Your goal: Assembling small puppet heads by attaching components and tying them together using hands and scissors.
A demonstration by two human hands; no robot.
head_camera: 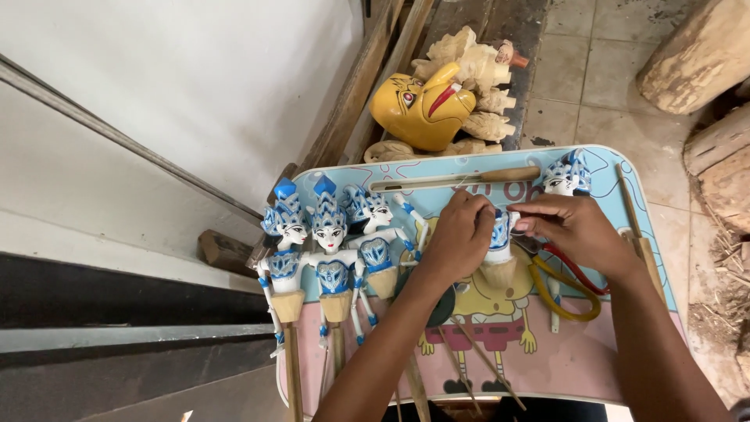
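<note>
From the head camera, both hands meet just above the middle of a small cartoon-printed table. The left hand is closed around the upper part of a puppet body, a white figure with blue painted trim and a bare tan wooden base; its head end is covered by the fingers. The right hand pinches at the top of that same puppet with fingertips drawn together, possibly on a thin thread or small part, though this is too small to tell. At nine o'clock from the hands lie three finished puppets, white-faced with blue crowns and wooden rods pointing toward six o'clock. At one o'clock sits a loose puppet head; at twelve, a wooden-handled tool. Pliers with yellow and red handles rest at four o'clock, just beside the right wrist. Beyond the table, at twelve o'clock, are a yellow carved mask and unpainted carved pieces. A white wall fills the left, a tiled floor and rough logs the right.
</note>
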